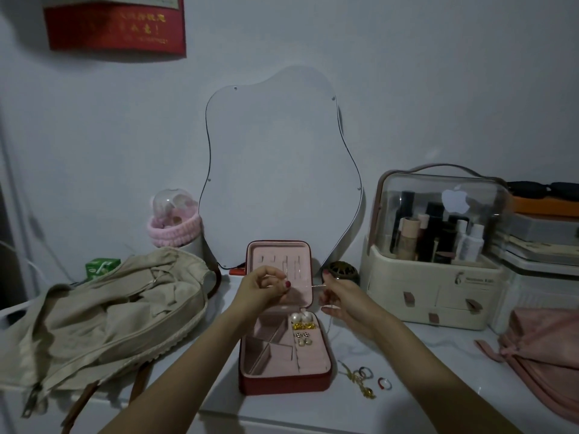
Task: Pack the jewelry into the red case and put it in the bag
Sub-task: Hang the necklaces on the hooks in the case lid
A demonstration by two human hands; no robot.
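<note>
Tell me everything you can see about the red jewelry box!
The red jewelry case lies open on the white tabletop, its lid standing upright toward the mirror. The outside looks like red leather; the lining is soft pink, with a zipper edge. The lid has small hooks. The base has dividers, mostly empty, with pearl earrings, gold pieces and checkered studs along the right side. Both hands hold a thin chain in front of the lid.
</note>
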